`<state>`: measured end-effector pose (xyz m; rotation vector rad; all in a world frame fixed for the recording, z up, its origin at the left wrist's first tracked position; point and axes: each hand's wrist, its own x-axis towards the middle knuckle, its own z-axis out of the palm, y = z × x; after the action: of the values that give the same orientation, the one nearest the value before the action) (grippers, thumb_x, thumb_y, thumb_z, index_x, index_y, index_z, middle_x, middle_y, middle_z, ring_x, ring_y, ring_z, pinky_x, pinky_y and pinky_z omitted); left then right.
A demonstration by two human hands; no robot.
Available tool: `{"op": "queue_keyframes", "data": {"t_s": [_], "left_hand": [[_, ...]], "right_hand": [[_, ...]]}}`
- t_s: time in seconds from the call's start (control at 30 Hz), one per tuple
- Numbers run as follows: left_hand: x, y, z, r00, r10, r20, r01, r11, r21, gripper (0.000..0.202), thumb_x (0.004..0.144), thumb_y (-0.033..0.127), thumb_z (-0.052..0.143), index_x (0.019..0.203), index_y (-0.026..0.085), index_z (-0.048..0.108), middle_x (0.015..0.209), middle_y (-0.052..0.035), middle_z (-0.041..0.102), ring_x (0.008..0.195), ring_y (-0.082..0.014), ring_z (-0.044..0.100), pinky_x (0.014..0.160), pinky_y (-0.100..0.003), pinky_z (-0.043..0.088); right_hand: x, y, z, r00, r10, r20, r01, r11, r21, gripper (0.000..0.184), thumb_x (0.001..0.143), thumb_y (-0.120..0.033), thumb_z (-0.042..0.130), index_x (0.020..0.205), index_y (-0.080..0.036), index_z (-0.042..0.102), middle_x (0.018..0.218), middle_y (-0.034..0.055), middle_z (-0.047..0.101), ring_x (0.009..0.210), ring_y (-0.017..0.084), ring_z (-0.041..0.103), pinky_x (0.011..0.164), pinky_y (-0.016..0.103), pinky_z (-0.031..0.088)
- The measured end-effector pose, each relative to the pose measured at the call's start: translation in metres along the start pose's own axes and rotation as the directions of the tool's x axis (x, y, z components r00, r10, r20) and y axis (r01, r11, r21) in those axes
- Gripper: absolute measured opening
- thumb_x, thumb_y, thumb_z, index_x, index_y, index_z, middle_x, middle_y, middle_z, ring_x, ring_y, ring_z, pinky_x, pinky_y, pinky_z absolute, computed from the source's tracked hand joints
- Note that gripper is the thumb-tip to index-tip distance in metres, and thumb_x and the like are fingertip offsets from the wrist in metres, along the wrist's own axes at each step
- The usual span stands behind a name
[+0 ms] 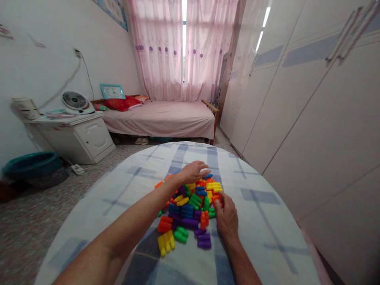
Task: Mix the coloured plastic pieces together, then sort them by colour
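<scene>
A pile of plastic building blocks [187,211] in yellow, green, blue, purple, orange and red lies on the round table. My left hand [194,171] reaches over the far side of the pile, its fingers stretched out to the right and nothing seen in them. Along the right edge of the pile rests my right hand [227,215], fingers apart and slightly bent, its fingertips against an orange block [216,199]. Nearest to me are a yellow block [166,242], a green block [181,234] and a purple block [204,240]. My left forearm hides part of the pile's left side.
A white and blue checked cloth [261,233] covers the table. Beyond it stand a bed [166,114] and pink curtains [160,51]. White wardrobes [297,118] line the right side. At left are a white cabinet [96,138], a fan [75,101] and a teal basin [32,163].
</scene>
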<state>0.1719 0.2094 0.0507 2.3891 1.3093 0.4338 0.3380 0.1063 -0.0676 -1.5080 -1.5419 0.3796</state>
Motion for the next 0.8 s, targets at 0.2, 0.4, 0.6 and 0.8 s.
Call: {"op": "queue_keyframes", "data": {"t_s": [0.2, 0.4, 0.6, 0.8], "left_hand": [[-0.167, 0.034, -0.021, 0.943, -0.261, -0.209, 0.250, 0.965, -0.076, 0.035, 0.087, 0.045, 0.041, 0.094, 0.022, 0.065, 0.085, -0.0027, 0.065, 0.079, -0.0175, 0.058, 0.074, -0.027, 0.042], [-0.264, 0.041, 0.036, 0.906, -0.421, -0.028, 0.420, 0.907, -0.043, 0.013, 0.073, 0.029, 0.057, 0.085, 0.026, 0.060, 0.079, 0.0009, 0.064, 0.071, -0.0167, 0.058, 0.062, -0.025, 0.036], [-0.231, 0.044, 0.068, 0.910, -0.399, -0.115, 0.399, 0.917, -0.023, 0.015, 0.073, 0.022, 0.053, 0.088, 0.022, 0.055, 0.086, -0.0024, 0.064, 0.078, -0.0168, 0.058, 0.064, -0.024, 0.037], [-0.216, 0.029, 0.050, 0.870, -0.385, -0.307, 0.369, 0.923, -0.109, 0.016, 0.081, 0.031, 0.050, 0.086, 0.022, 0.062, 0.080, -0.0005, 0.065, 0.075, -0.0149, 0.059, 0.067, -0.025, 0.042]], "right_hand": [[0.002, -0.003, 0.000, 1.000, -0.019, 0.002, 0.019, 0.998, -0.051, 0.043, 0.086, -0.039, 0.035, 0.114, -0.014, 0.056, 0.112, 0.0118, 0.060, 0.104, 0.024, 0.053, 0.096, 0.038, 0.038], [0.002, -0.005, 0.001, 1.000, -0.012, 0.008, 0.013, 0.994, -0.108, 0.043, 0.085, -0.037, 0.034, 0.114, -0.014, 0.057, 0.112, 0.0118, 0.060, 0.104, 0.024, 0.053, 0.094, 0.038, 0.038], [0.002, -0.002, -0.001, 1.000, -0.014, 0.022, 0.016, 0.995, -0.097, 0.046, 0.083, -0.039, 0.034, 0.115, -0.015, 0.057, 0.111, 0.0110, 0.060, 0.103, 0.024, 0.053, 0.093, 0.037, 0.038], [0.003, 0.001, -0.001, 0.999, -0.014, 0.040, 0.017, 0.997, -0.074, 0.047, 0.083, -0.041, 0.035, 0.115, -0.015, 0.057, 0.111, 0.0110, 0.060, 0.103, 0.024, 0.053, 0.093, 0.037, 0.038]]}}
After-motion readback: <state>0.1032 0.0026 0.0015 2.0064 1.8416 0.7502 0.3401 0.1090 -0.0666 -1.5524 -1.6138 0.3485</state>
